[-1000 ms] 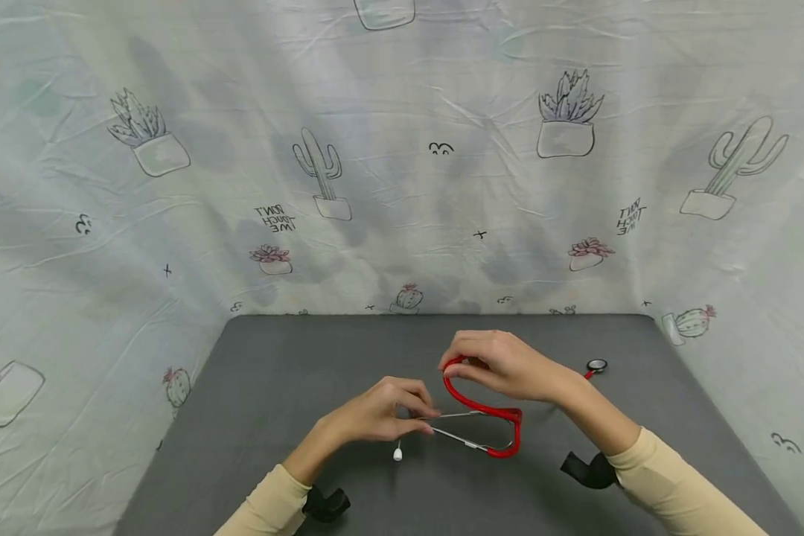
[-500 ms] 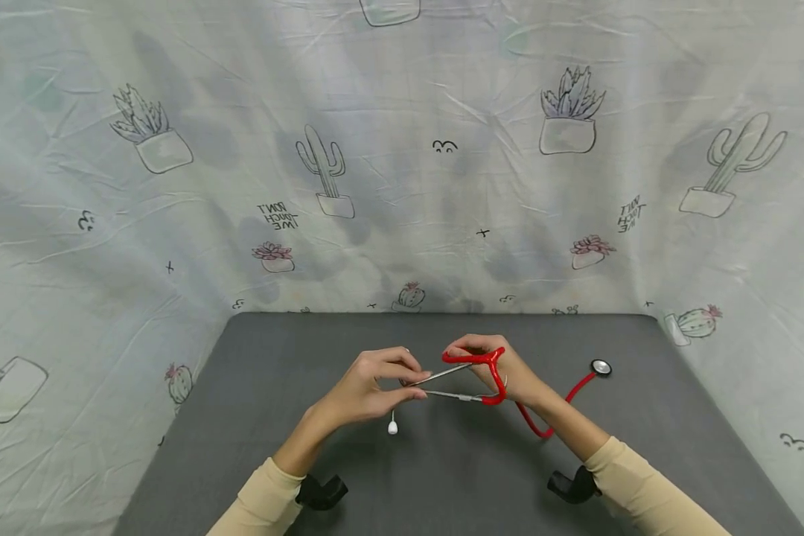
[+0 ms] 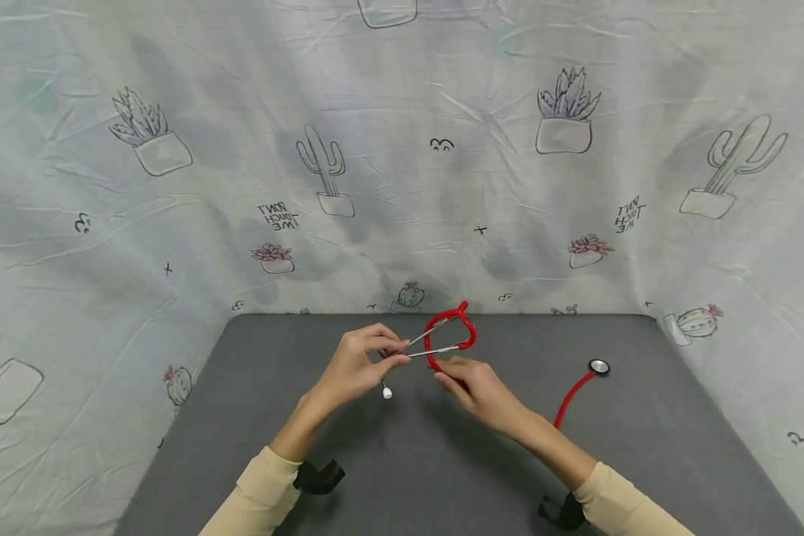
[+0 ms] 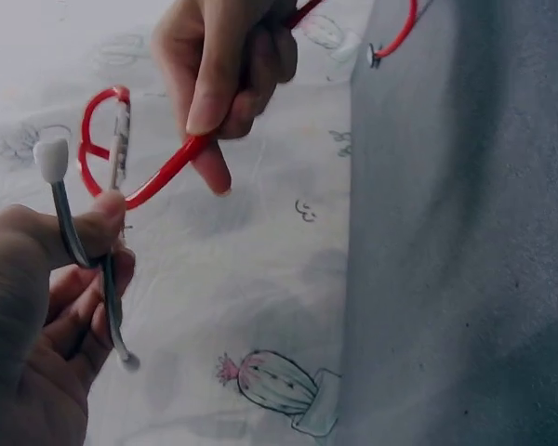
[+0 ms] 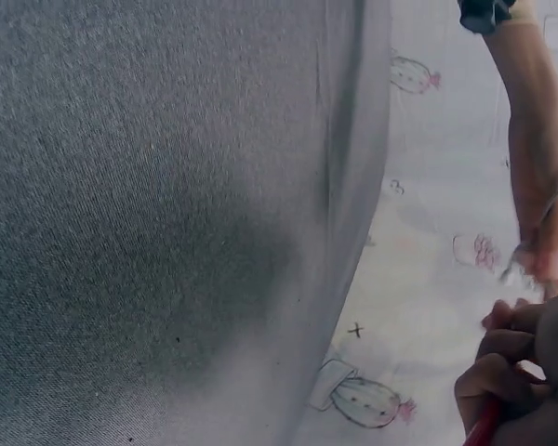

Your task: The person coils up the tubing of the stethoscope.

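Above the middle of the counter (image 3: 254, 417), held clear of it: stethoscope (image 3: 450, 327). Left hand (image 3: 355, 368) on the metal ear tubes (image 3: 420, 348), left of the looped tubing; right hand (image 3: 476, 387) just right of and below that loop, gripping the tubing. One ear tip (image 3: 387, 392) hanging below the left hand. Tubing trailing right and back across the counter to the chest piece (image 3: 598, 366), near the far right corner. Cloth backdrop (image 3: 402, 186) behind and to both sides of the counter.
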The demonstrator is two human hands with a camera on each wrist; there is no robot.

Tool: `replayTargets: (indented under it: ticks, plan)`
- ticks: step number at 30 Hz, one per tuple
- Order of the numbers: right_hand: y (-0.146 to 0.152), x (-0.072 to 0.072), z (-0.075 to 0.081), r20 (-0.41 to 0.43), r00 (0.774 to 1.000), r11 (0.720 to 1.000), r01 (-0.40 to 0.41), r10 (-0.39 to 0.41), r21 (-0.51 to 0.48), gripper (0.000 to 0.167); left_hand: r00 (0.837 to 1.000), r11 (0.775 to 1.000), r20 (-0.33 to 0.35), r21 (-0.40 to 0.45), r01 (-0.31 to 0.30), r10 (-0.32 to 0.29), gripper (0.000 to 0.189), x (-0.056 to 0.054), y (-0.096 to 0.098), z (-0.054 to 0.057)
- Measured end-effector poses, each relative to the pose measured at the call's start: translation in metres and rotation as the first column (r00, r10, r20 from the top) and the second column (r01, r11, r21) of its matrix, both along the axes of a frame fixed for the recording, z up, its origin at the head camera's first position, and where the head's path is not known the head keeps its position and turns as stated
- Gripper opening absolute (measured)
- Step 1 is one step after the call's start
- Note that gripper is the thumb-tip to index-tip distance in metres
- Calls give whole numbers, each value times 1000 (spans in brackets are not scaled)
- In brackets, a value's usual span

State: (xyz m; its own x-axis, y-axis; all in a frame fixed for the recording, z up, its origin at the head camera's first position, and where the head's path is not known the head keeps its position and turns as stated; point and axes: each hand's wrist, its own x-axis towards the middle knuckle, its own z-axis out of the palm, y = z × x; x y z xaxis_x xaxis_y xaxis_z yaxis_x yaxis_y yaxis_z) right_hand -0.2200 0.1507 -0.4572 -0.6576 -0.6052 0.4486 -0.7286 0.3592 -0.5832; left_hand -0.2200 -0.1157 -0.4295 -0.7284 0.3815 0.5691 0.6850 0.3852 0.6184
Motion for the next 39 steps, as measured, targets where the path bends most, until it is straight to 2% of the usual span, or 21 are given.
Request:
replayTargets:
  ticks: [3, 6, 9, 12, 14, 18, 24, 27, 28, 32, 36, 39]
  plan:
    - [-1, 6, 1, -46, 999, 998, -4, 8, 67, 13, 997, 998, 47, -43, -53, 55, 18, -1, 0, -1]
    - [2, 12, 1, -54, 999, 990, 8, 0, 139, 23, 993, 993, 79, -85, -81, 88, 13, -2, -1, -3]
    - [6, 19, 0, -77, 997, 980, 21, -6, 198, 33, 990, 987, 79, -115, -110, 119, 7, -4, -1, -5]
    - [10, 27, 2, -150, 989, 974, 38, -4, 225, 34, 985, 980, 65, -135, -148, 158, 6, -6, -4, -6]
    - [12, 31, 4, -225, 974, 973, 57, -5, 223, 33, 981, 974, 63, -149, -171, 182, 5, -7, -7, -8]
    - [17, 38, 12, -368, 930, 974, 101, -18, 205, 27, 975, 965, 85, -182, -189, 207, 4, -9, -12, -9]
    - [28, 46, 36, -483, 875, 967, 141, -21, 212, 25, 964, 948, 98, -228, -222, 249, 7, -15, -22, -12]
    - [33, 48, 50, -545, 838, 965, 156, -18, 208, 9, 959, 940, 115, -258, -223, 259, 7, -17, -28, -11]
    - [34, 48, 54, -569, 822, 964, 163, -16, 209, 10, 960, 939, 121, -272, -212, 251, 7, -17, -28, -10]
    - [37, 45, 69, -657, 754, 959, 176, 12, 220, 44, 970, 938, 171, -327, -111, 174, 9, -15, -25, -9]
    - [39, 41, 79, -728, 682, 958, 156, 70, 238, 41, 965, 930, 250, -367, 20, 77, 10, -8, -20, -7]
    - [41, 37, 85, -761, 640, 968, 111, 104, 226, 36, 960, 908, 280, -396, 136, -22, 6, -2, -14, -4]
